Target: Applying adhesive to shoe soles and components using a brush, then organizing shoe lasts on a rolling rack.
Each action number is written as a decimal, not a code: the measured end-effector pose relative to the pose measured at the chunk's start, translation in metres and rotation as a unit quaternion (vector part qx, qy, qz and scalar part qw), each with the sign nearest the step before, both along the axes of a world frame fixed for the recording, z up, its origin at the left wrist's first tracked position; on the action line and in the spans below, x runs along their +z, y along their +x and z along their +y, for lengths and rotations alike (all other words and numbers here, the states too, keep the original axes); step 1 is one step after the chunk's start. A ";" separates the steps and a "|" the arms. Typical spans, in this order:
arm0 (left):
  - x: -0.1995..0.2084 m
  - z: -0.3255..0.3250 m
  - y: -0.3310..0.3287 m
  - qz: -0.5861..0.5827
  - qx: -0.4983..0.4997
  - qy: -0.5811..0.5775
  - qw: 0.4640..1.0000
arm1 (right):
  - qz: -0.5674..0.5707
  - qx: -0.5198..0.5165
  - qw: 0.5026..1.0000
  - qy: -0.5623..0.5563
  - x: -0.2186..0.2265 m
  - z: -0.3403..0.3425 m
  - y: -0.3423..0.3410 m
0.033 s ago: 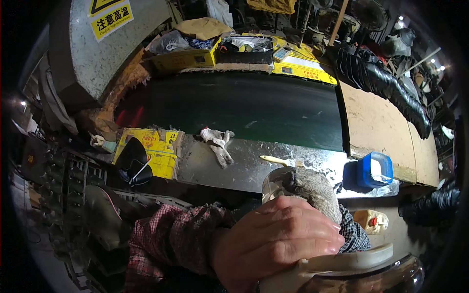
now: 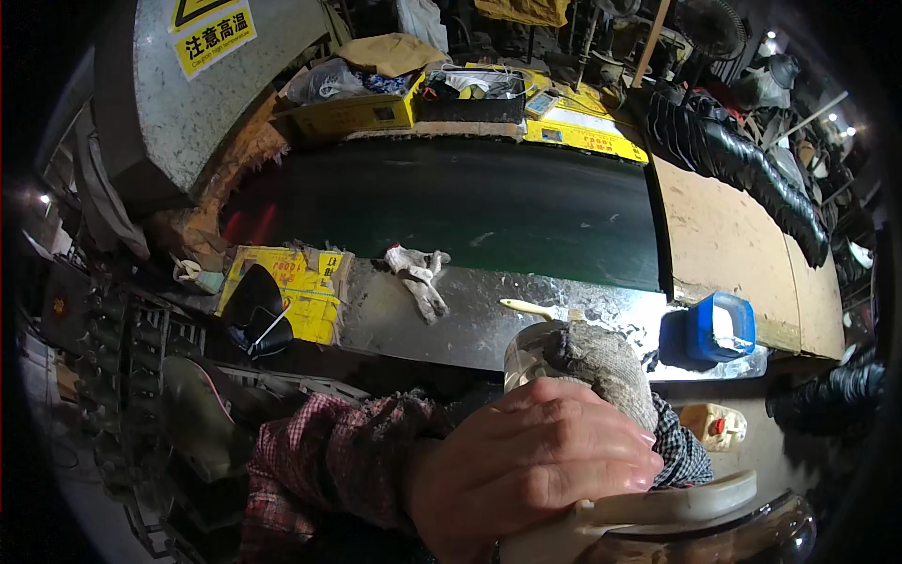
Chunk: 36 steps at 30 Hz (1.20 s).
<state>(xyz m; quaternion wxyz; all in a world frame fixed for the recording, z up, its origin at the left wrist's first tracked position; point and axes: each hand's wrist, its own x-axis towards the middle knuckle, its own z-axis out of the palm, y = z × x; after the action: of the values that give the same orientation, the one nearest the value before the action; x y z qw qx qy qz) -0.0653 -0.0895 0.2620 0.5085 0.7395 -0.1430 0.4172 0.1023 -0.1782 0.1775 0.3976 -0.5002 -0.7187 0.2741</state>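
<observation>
My bare left hand [image 2: 536, 470], in a red checked sleeve, comes in from the lower left. It is closed, its fingers pressed together, and hides most of what it grips. My right hand [image 2: 611, 371] wears a grey knitted glove below a dark checked sleeve and curls round a clear container [image 2: 523, 355]. The left hand covers part of the glove. Below the hands is an off-white curved plastic rim or handle [image 2: 676, 503] on a brown see-through body [image 2: 714, 540]. Whether these join the clear container is hidden.
Ahead lies a dark belt [image 2: 451, 202] behind a metal ledge [image 2: 413, 343]. On the ledge are a white glove [image 2: 416, 280], a brush [image 2: 528, 307] and a blue tub [image 2: 719, 329]. Yellow boxes [image 2: 352, 115] stand behind. An off-white jug [image 2: 714, 428] is below right.
</observation>
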 end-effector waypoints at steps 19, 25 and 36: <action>-0.045 0.024 0.014 -0.006 -0.178 0.088 0.980 | 0.124 0.019 0.991 -0.039 -0.010 0.007 0.002; -0.021 -0.008 0.033 -0.209 0.083 -0.036 0.974 | 0.060 0.015 0.997 0.036 -0.014 0.012 0.001; -0.022 0.024 0.005 -0.092 -0.042 0.082 0.991 | 0.003 -0.008 0.999 0.033 0.002 0.013 -0.004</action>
<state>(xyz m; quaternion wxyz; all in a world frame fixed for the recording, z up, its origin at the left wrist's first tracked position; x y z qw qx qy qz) -0.0606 -0.0658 0.2398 0.4478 0.7305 -0.2537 0.4489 0.0983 -0.1652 0.1794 0.4178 -0.4915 -0.7225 0.2487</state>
